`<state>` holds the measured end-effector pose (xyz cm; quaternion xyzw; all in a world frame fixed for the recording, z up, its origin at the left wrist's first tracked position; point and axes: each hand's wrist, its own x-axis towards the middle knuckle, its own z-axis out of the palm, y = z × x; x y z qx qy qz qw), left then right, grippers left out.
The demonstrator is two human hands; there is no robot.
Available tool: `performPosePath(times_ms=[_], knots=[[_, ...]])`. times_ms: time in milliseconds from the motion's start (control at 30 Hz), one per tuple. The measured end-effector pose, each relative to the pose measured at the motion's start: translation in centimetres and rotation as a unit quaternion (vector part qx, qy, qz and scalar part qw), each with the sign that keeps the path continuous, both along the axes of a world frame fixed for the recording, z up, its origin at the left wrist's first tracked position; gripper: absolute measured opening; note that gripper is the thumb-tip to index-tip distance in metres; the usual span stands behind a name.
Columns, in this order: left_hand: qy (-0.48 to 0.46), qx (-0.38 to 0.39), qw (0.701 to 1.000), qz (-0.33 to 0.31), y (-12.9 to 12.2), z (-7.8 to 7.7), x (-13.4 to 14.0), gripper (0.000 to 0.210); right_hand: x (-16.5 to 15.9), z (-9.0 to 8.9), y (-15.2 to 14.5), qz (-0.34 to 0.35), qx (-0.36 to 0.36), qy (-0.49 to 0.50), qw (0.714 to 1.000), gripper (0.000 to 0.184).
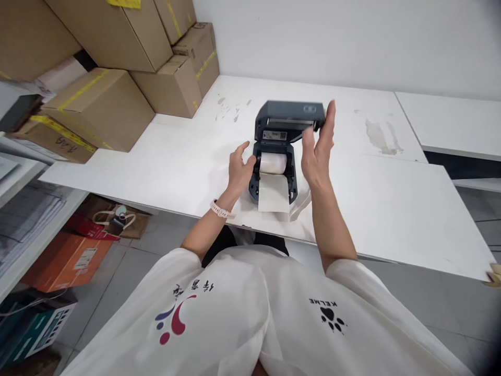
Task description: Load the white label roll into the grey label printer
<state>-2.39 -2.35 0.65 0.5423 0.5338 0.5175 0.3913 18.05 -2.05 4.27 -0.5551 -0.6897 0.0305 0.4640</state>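
A dark grey label printer [253, 194] stands on the white table with its lid [289, 110] raised. Inside it lies a white label roll [273, 163], and a strip of label paper [274, 193] hangs out over the front. My left hand [240, 168] is at the printer's left side, thumb and fingers apart, the thumb by the body's edge. On the other side my right hand [319, 151] is upright at the right edge of the lid, with fingers extended and thumb near the lid's front. A backing strip [301, 204] curls beside the printer's front right.
Cardboard boxes [102, 104] are stacked at the table's left. The white table [188, 172] has peeled marks and meets a wall behind. Below left, an orange box [66, 261] and other packages sit on the floor beside a shelf with papers [27, 224].
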Motion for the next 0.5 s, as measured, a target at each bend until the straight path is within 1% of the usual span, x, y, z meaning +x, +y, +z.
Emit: performPosePath(times_ms=[100,167,233,267,333,400,433,500], knots=[[0.08,-0.099,0.992,-0.022,2.3,-1.2,0.5,0.075,1.3,1.1,7.2,-0.009,0.021,-0.021,1.0,0.068],[0.107,-0.134,0.984,-0.043,2.9,-2.1,0.8,0.081,2.4,1.2,11.5,0.015,0.026,-0.043,0.999,0.069],[0.103,-0.141,0.983,-0.047,3.0,-2.8,1.1,0.077,3.2,1.3,14.2,0.042,0.032,-0.07,0.996,0.072],[0.097,-0.14,0.984,-0.045,3.0,-3.0,1.2,0.074,3.3,1.4,14.6,0.046,0.038,-0.082,0.995,0.073],[0.091,-0.135,0.986,-0.043,2.8,-3.4,1.3,0.068,2.9,1.7,13.7,0.031,0.058,-0.099,0.993,0.076],[0.09,-0.125,0.987,-0.049,2.6,-3.5,1.2,0.066,1.8,2.1,11.0,0.014,0.07,-0.101,0.992,0.073],[0.09,-0.119,0.988,-0.051,2.5,-3.4,1.2,0.065,1.1,2.1,9.3,0.018,0.065,-0.1,0.993,0.07],[0.091,-0.111,0.988,-0.052,2.4,-3.3,1.2,0.062,-0.2,1.8,6.2,0.048,0.032,-0.105,0.993,0.06]])
